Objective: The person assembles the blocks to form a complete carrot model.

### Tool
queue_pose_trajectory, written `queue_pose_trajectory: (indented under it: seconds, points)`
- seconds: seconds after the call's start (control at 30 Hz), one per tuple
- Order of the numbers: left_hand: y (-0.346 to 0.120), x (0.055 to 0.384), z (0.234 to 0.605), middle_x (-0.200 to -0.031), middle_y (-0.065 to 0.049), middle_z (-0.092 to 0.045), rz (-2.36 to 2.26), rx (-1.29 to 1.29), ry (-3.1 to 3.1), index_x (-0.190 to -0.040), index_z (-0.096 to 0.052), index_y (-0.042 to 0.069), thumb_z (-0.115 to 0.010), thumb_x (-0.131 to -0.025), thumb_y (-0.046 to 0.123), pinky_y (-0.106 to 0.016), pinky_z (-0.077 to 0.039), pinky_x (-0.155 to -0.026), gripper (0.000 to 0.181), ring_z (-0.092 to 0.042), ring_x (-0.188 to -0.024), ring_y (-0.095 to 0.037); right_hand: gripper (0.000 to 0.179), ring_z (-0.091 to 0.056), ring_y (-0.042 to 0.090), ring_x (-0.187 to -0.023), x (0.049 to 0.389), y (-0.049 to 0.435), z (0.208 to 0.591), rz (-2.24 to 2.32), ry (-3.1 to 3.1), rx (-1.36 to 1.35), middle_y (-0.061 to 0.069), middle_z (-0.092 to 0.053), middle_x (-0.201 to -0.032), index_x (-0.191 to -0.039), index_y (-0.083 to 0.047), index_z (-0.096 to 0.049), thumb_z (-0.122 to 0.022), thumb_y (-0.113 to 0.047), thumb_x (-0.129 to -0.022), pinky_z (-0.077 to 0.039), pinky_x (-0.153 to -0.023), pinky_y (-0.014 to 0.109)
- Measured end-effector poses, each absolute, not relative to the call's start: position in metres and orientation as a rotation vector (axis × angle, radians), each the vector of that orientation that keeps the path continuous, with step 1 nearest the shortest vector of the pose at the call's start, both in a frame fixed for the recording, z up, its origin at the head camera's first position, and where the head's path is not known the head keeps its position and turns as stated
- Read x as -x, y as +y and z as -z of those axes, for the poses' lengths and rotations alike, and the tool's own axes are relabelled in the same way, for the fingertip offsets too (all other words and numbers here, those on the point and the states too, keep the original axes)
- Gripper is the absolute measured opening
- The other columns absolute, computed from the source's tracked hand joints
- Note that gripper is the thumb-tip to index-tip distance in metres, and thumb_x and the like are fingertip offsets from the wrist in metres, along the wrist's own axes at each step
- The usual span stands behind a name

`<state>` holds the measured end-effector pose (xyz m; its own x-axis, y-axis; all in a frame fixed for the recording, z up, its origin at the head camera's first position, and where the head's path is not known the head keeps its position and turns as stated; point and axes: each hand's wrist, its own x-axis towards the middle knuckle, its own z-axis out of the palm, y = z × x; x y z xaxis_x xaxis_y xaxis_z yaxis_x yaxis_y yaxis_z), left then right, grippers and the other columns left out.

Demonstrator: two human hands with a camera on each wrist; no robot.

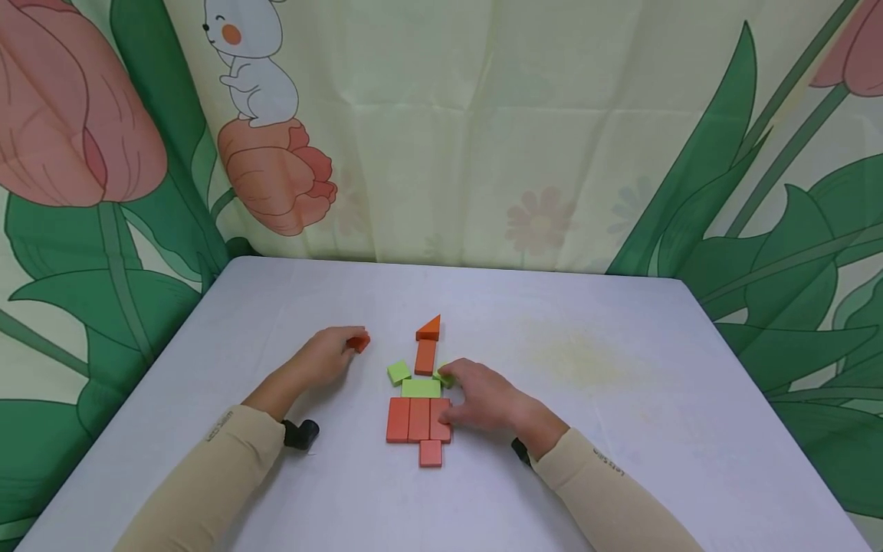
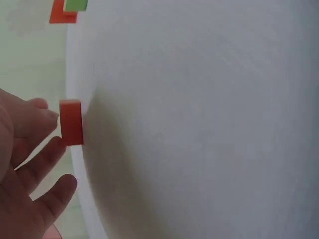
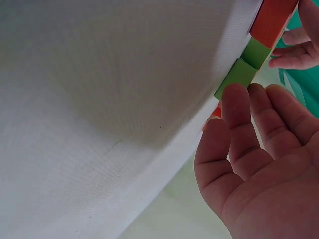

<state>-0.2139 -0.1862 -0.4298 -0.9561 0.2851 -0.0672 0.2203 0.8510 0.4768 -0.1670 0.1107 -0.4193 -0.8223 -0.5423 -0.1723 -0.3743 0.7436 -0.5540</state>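
Note:
Between thumb and fingertips, my left hand (image 1: 327,356) pinches a small red block (image 2: 71,122), up off to the left of the laid-out blocks. My right hand (image 1: 486,395) is over the right side of the layout, fingers gently bent and spread. One fingertip is right at the right green block (image 1: 443,376), partly covering it, and the thumb overlaps the rightmost of the upright red blocks (image 1: 418,420). A long green block (image 1: 421,389) lies above those red ones, with a left green block (image 1: 398,373) tilted at its other corner.
Farther up, an orange rectangular block (image 1: 425,357) leads to an orange triangle block (image 1: 428,328). A small red square block (image 1: 431,454) lies nearest me. All lie on a white-covered table (image 1: 621,460), backed by a printed curtain (image 1: 441,138).

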Motion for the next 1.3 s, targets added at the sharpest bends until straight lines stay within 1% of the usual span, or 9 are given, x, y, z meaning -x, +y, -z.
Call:
queue_pose_trajectory:
  seconds: [0.17, 0.37, 0.5, 0.63, 0.73, 0.87, 1.0, 1.13, 1.3]
  points:
    - [-0.187, 0.213, 0.430, -0.131, -0.018, -0.061, -0.668, -0.376, 2.887, -0.134, -0.060, -0.001, -0.057, -0.096, -0.004, -0.050, -0.045, -0.102, 0.037, -0.054, -0.124, -0.037, 0.068, -0.048, 0.027, -0.130, 0.166, 0.111, 0.419, 0.735, 2.620, 0.706, 0.008, -0.053, -0.139, -0.142, -0.005, -0.051, -0.080, -0.028, -0.085, -0.042, -0.106, 0.044]
    - [-0.188, 0.209, 0.426, -0.124, -0.017, -0.063, -0.704, -0.294, 2.869, -0.128, -0.063, 0.001, -0.061, -0.096, -0.002, -0.049, -0.049, -0.098, 0.032, -0.056, -0.117, -0.036, 0.068, -0.048, 0.027, -0.131, 0.166, 0.111, 0.419, 0.721, 2.624, 0.696, 0.007, -0.053, -0.140, -0.143, -0.005, -0.051, -0.080, -0.029, -0.086, -0.043, -0.106, 0.044]
    - [-0.191, 0.207, 0.424, -0.117, -0.014, -0.064, -0.750, -0.248, 2.852, -0.126, -0.063, 0.001, -0.068, -0.094, 0.005, -0.044, -0.052, -0.091, 0.032, -0.057, -0.106, -0.031, 0.068, -0.048, 0.027, -0.131, 0.167, 0.112, 0.419, 0.720, 2.627, 0.699, 0.008, -0.053, -0.140, -0.143, -0.005, -0.051, -0.080, -0.029, -0.086, -0.042, -0.106, 0.044]
    - [-0.195, 0.205, 0.425, -0.107, -0.012, -0.064, -0.742, -0.208, 2.851, -0.127, -0.059, -0.002, -0.075, -0.091, 0.019, -0.040, -0.053, -0.081, 0.044, -0.058, -0.094, -0.026, 0.068, -0.048, 0.028, -0.131, 0.167, 0.112, 0.419, 0.725, 2.626, 0.707, 0.009, -0.053, -0.140, -0.142, -0.004, -0.051, -0.080, -0.028, -0.086, -0.042, -0.106, 0.044]
    - [-0.197, 0.202, 0.426, -0.112, -0.015, -0.064, -0.726, -0.199, 2.857, -0.133, -0.055, -0.003, -0.071, -0.094, 0.022, -0.043, -0.053, -0.086, 0.049, -0.059, -0.101, -0.030, 0.068, -0.048, 0.028, -0.131, 0.168, 0.113, 0.420, 0.725, 2.623, 0.712, 0.009, -0.053, -0.140, -0.143, -0.004, -0.051, -0.080, -0.028, -0.086, -0.042, -0.106, 0.044]
    - [-0.197, 0.195, 0.421, -0.127, -0.016, -0.062, -0.742, -0.247, 2.837, -0.137, -0.054, -0.001, -0.063, -0.097, 0.009, -0.050, -0.049, -0.097, 0.042, -0.055, -0.119, -0.036, 0.068, -0.047, 0.028, -0.131, 0.168, 0.113, 0.419, 0.718, 2.625, 0.710, 0.008, -0.053, -0.140, -0.143, -0.005, -0.051, -0.080, -0.028, -0.086, -0.042, -0.106, 0.044]
    - [-0.197, 0.189, 0.417, -0.119, -0.012, -0.065, -0.747, -0.243, 2.804, -0.130, -0.060, 0.001, -0.062, -0.094, 0.001, -0.048, -0.050, -0.095, 0.036, -0.057, -0.115, -0.034, 0.068, -0.047, 0.027, -0.131, 0.168, 0.113, 0.419, 0.715, 2.625, 0.709, 0.008, -0.052, -0.140, -0.143, -0.005, -0.051, -0.080, -0.029, -0.086, -0.042, -0.106, 0.044]
    - [-0.199, 0.183, 0.420, -0.113, -0.008, -0.067, -0.749, -0.225, 2.799, -0.123, -0.063, 0.003, -0.064, -0.093, 0.003, -0.045, -0.052, -0.092, 0.030, -0.059, -0.110, -0.031, 0.068, -0.046, 0.027, -0.132, 0.168, 0.113, 0.419, 0.717, 2.622, 0.710, 0.008, -0.052, -0.141, -0.143, -0.006, -0.050, -0.079, -0.029, -0.086, -0.042, -0.107, 0.044]
    - [-0.202, 0.171, 0.422, -0.117, -0.009, -0.067, -0.723, -0.265, 2.809, -0.125, -0.064, 0.005, -0.068, -0.092, 0.005, -0.046, -0.052, -0.093, 0.032, -0.059, -0.115, -0.033, 0.068, -0.047, 0.027, -0.132, 0.168, 0.113, 0.419, 0.724, 2.620, 0.714, 0.008, -0.052, -0.141, -0.143, -0.005, -0.050, -0.079, -0.028, -0.086, -0.042, -0.107, 0.043]
